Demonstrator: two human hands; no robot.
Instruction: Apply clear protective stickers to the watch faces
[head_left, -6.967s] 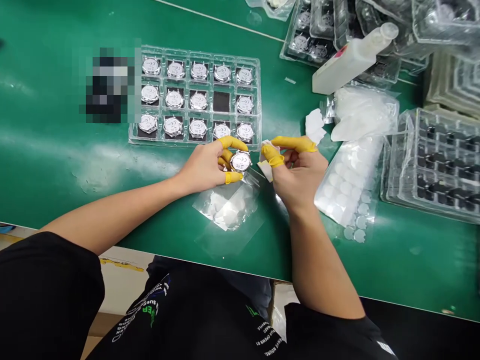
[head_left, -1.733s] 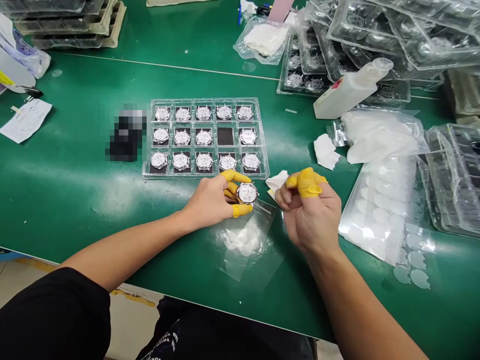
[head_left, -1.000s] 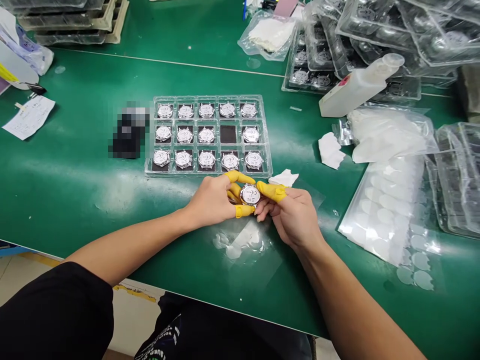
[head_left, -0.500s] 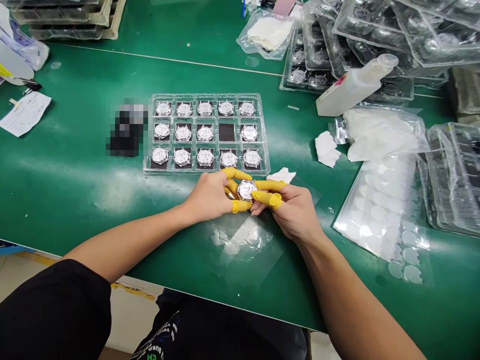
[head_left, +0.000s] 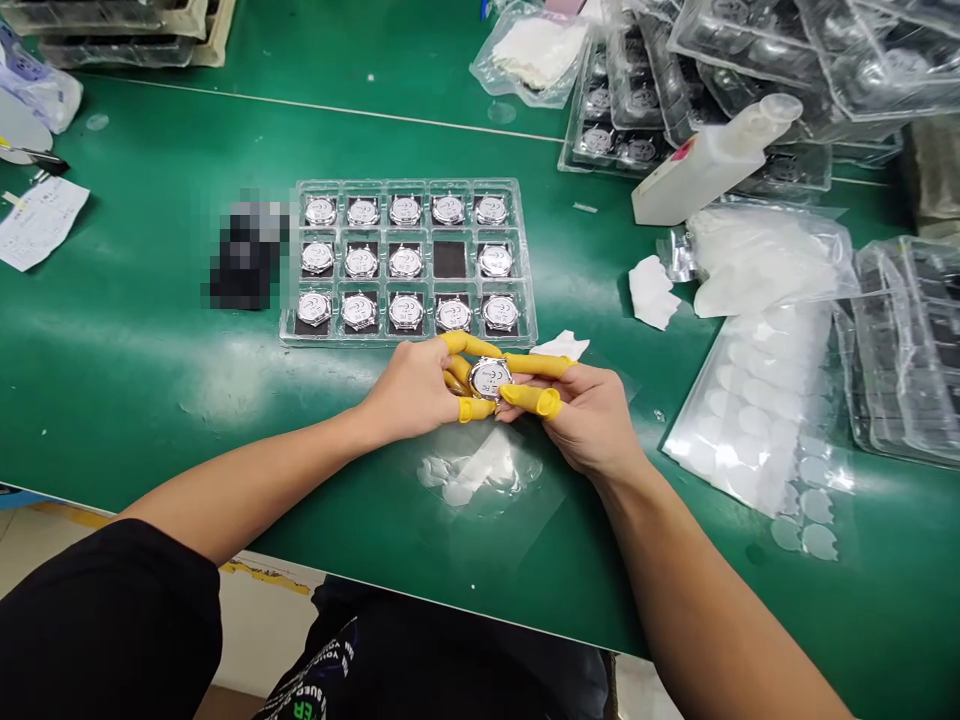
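Observation:
A round silver watch case (head_left: 490, 379), its printed back facing up, is held between both hands just in front of the tray. My left hand (head_left: 420, 390), with yellow finger cots, grips its left side. From the right, my right hand (head_left: 585, 410), also in yellow finger cots, pinches the case, its thumb lying on the edge of the back. Beyond the hands sits a clear plastic tray (head_left: 412, 343) of similar watch cases in compartments. One compartment (head_left: 450, 260) in its middle row shows only a dark square pad.
Crumpled clear film (head_left: 480, 475) lies below the hands. At right are a white bottle (head_left: 701, 170), a sheet of round clear stickers (head_left: 739, 420), a torn white paper (head_left: 652, 292) and stacked clear trays (head_left: 907, 350). A pixelated dark object (head_left: 247, 255) is left of the tray.
The camera view has shifted slightly. Both hands still hold the watch case in nearly the same spot, with its back turned slightly and the right thumb nearer its lower edge.

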